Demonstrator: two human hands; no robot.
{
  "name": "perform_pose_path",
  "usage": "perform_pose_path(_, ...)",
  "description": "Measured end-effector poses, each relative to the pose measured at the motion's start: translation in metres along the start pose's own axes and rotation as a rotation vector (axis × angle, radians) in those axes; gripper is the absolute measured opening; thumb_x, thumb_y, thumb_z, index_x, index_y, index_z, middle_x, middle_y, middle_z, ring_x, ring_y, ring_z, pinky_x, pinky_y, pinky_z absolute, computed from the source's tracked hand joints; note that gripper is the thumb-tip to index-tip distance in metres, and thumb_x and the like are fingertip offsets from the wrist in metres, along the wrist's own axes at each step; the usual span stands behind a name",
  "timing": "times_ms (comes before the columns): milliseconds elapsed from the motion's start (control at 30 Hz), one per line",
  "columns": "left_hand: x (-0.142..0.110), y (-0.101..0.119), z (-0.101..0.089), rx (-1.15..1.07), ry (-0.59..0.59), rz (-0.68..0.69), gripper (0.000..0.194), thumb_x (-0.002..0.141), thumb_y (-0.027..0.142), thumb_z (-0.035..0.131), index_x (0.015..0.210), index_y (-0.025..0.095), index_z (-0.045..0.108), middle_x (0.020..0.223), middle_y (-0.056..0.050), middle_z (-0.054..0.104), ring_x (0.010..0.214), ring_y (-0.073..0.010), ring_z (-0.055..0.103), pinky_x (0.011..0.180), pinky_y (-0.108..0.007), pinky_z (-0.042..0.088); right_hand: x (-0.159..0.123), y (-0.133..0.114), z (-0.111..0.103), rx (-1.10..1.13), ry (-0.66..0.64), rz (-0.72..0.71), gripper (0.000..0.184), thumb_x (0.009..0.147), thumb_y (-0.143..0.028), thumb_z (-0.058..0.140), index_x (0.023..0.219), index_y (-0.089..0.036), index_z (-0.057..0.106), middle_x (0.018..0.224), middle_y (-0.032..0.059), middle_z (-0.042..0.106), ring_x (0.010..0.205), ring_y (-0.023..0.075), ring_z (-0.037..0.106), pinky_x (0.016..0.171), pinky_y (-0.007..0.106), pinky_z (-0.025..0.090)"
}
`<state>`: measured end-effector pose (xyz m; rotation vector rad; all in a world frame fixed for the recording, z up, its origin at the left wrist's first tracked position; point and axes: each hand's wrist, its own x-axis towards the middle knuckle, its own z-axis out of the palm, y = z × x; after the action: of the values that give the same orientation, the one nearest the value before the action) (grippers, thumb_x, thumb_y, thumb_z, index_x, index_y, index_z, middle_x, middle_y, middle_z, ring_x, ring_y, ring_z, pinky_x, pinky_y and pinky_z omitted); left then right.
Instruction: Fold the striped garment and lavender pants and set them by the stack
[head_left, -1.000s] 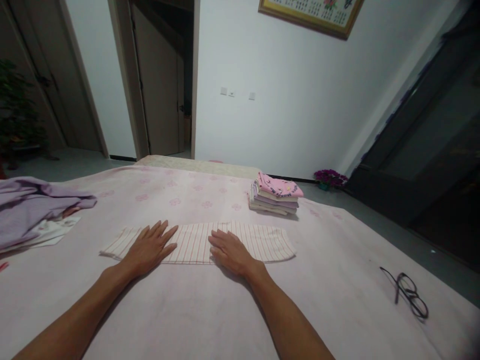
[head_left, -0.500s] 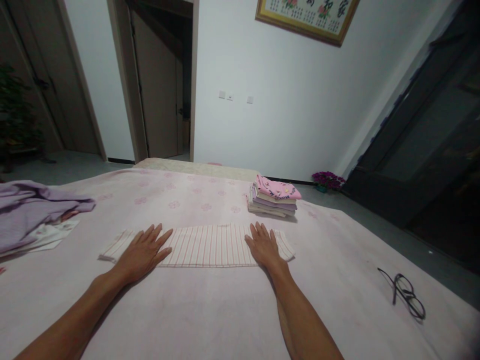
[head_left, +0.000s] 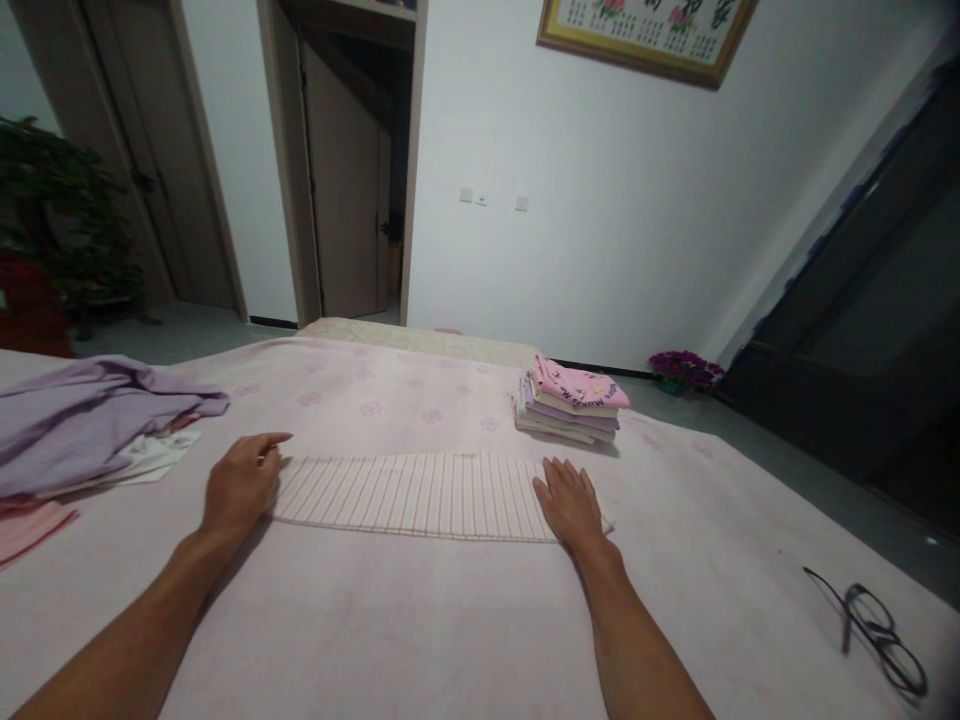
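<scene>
The purple garment lies left of the left fingers. The left hand has partly curled fingers at the left end of the striped cloth; their grip cannot be determined. The right hand rests, fingers open, on the cloth's right end. The folded stack sits beyond these fingers; the eyeglasses lie to their right.

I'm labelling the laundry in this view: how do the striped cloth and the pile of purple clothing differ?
The striped cloth lies flat in a long, narrow strip, while the purple clothing is rumpled and heaped. The striped cloth is whitish with reddish stripes; the purple clothing looks mostly plain. Hands touch the striped cloth, but none touches the purple clothing. Both are on the pink bedspread.
</scene>
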<state>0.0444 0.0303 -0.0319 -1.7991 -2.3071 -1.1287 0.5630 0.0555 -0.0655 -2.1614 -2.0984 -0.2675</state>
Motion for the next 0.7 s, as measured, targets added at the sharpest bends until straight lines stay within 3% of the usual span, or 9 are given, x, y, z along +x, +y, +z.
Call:
perform_pose_path(67,0.009,-0.012,-0.013,0.096,-0.077,-0.117,0.043,0.091,0.037,0.040,0.121,0.017,0.064,0.118,-0.014,0.068,0.106,-0.0299,0.064,0.093,-0.043,0.049,0.000,0.000,-0.001,0.002,0.015,-0.003,0.058,0.102,-0.043,0.032,0.151,-0.012,0.043,0.156,0.0130,0.043,0.147,0.0277,0.031,0.122,0.046,0.008)
perform_pose_path(167,0.017,-0.027,-0.020,0.166,-0.270,-0.209,0.049,0.088,0.056,0.044,0.108,0.018,0.069,0.109,-0.017,0.071,0.100,-0.0369,0.065,0.083,-0.046,0.049,0.001,-0.001,-0.001,-0.002,0.029,-0.002,0.057,0.102,-0.041,0.033,0.150,-0.012,0.045,0.154,0.0130,0.045,0.146,0.0278,0.033,0.122,0.046,0.008)
perform_pose_path(267,0.021,-0.032,-0.016,0.181,-0.395,-0.261,0.059,0.082,0.072,0.045,0.102,0.021,0.068,0.105,-0.016,0.072,0.096,-0.0385,0.066,0.079,-0.046,0.048,0.000,-0.001,-0.001,-0.004,0.029,0.002,0.056,0.102,-0.041,0.034,0.149,-0.012,0.045,0.153,0.0130,0.046,0.145,0.0277,0.033,0.122,0.046,0.009)
perform_pose_path(433,0.029,-0.037,-0.006,0.176,-0.494,-0.265,0.059,0.077,0.075,0.048,0.080,0.019,0.067,0.094,-0.019,0.072,0.086,-0.0379,0.068,0.075,-0.045,0.048,0.000,-0.002,-0.001,0.000,0.024,0.007,0.056,0.102,-0.041,0.034,0.149,-0.013,0.045,0.153,0.0120,0.047,0.145,0.0275,0.034,0.122,0.046,0.009)
perform_pose_path(533,0.032,-0.039,-0.001,0.125,-0.493,-0.199,0.056,0.078,0.073,0.048,0.075,0.020,0.065,0.092,-0.018,0.072,0.085,-0.0353,0.069,0.074,-0.042,0.048,0.000,-0.002,-0.001,0.000,0.032,0.005,0.056,0.102,-0.041,0.034,0.149,-0.013,0.045,0.153,0.0121,0.047,0.145,0.0273,0.034,0.121,0.046,0.010)
perform_pose_path(700,0.029,-0.037,0.001,0.055,-0.370,-0.133,0.053,0.079,0.070,0.050,0.084,0.019,0.064,0.087,-0.012,0.072,0.081,-0.0317,0.067,0.071,-0.038,0.048,-0.001,-0.003,-0.004,-0.003,0.018,0.008,0.056,0.102,-0.040,0.034,0.149,-0.013,0.045,0.154,0.0124,0.046,0.145,0.0271,0.033,0.122,0.045,0.008)
